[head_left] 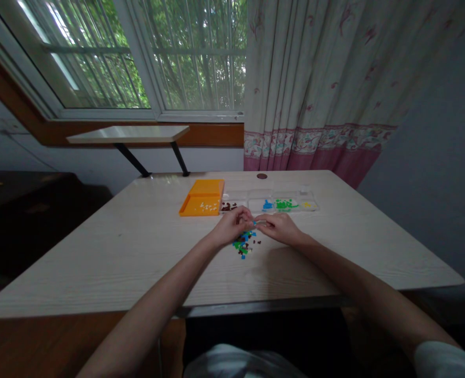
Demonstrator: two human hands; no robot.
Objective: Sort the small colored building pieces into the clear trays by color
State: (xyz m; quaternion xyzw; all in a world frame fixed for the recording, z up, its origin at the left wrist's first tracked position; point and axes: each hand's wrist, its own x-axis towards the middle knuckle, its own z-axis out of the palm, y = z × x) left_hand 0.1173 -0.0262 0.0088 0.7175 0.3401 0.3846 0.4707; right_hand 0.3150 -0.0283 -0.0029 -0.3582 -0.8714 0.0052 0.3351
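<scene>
My left hand (234,226) and my right hand (278,227) meet above a small mixed pile (242,245) of blue, green, brown and white pieces on the table. Between their fingertips shows a small blue piece (254,223); both hands are closed at it, the right in a pinch. Behind the hands, an open orange box (212,187) holds white pieces. Beside it, a clear compartment tray (315,207) holds brown pieces (228,207), blue pieces (267,205), green pieces (284,204) and a few yellow pieces (306,205).
The pale wooden table (157,262) extends to both sides. A raised shelf (130,134) on black legs stands at its back left. A round brown disc (262,176) lies near the back edge, before the curtain (291,105).
</scene>
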